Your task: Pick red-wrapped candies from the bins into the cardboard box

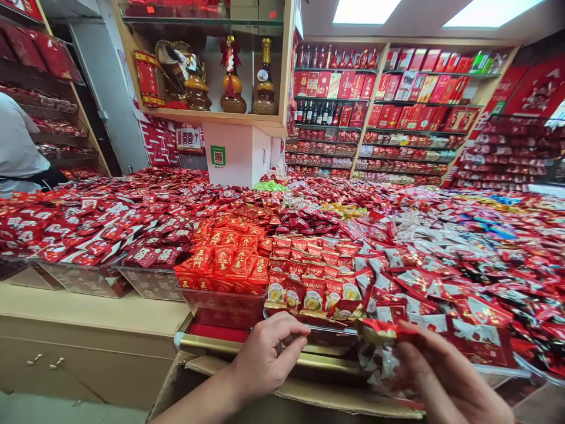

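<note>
My left hand [267, 355] hovers at the front edge of a clear bin [225, 307], fingers curled with the thumb near the fingertips; I see nothing in it. My right hand [445, 377] is low at the right, its fingers pinched on a red and gold wrapped candy [382, 331] held just above the counter's front edge. Directly behind both hands lie rows of red "durian" candy packets [309, 288] and a heap of orange-red packets [229, 259].
A wide counter holds heaps of red wrapped sweets in clear bins [83, 277]. A cardboard box edge [309, 394] lies under my hands. A beige cabinet [88, 341] stands at the left. A person in a pale shirt [17, 147] stands far left. Shelves of red boxes [397, 88] line the back wall.
</note>
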The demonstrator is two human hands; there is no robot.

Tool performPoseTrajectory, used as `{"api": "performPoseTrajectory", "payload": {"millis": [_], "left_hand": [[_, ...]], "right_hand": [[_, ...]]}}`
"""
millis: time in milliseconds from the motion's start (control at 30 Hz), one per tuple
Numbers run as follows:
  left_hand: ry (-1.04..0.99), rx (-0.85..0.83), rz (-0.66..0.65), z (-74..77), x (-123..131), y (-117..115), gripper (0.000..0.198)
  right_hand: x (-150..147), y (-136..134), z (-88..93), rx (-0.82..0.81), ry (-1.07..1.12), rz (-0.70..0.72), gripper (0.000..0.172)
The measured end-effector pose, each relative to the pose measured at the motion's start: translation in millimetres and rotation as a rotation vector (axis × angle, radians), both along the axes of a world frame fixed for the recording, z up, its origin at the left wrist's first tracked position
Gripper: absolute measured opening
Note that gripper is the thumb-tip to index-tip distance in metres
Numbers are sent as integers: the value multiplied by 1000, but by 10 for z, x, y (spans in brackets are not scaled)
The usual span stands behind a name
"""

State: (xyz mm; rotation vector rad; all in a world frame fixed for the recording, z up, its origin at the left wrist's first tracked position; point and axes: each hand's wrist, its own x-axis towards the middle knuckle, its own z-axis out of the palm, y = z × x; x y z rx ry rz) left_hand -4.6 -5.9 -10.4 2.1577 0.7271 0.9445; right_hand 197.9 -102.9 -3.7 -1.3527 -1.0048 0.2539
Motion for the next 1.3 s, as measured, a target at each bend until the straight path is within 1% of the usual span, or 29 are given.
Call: {"api": "performPoseTrajectory", "payload": {"millis": [67,167,200,267,333,367,500,667,900,1033,1167,1300], "left_hand": [[4,137,-9,111,80,23,16],[59,344,48,295,271,94,18],[88,414,64,345,347,128,20],[154,520,70,410,496,204,30],[228,579,72,430,615,274,39],[262,597,85,427,656,300,37],[321,611,152,393,707,343,18],[330,602,164,384,672,349,16],[360,588,182,415,629,381,11],[351,576,163,411,603,373,16],[323,556,132,368,589,340,30],[312,556,139,345,581,248,37]], "right_hand": [[264,86,152,-17,-160,-16,23],[561,338,362,-83,-324,53,29],[618,434,419,-108,-366,87,29],[669,615,502,-154,-461,159,24],[665,754,544,-199,-563,221,21],[654,803,553,-213,-604,242,21],[619,881,564,-238,-691,284,26],[622,884,572,-361,-756,389,28],[585,910,568,-460,-811,483,22],[544,882,582,-442,-815,434,18],[499,830,589,-426,-839,442,16],[482,775,559,-412,-856,434,15]]}}
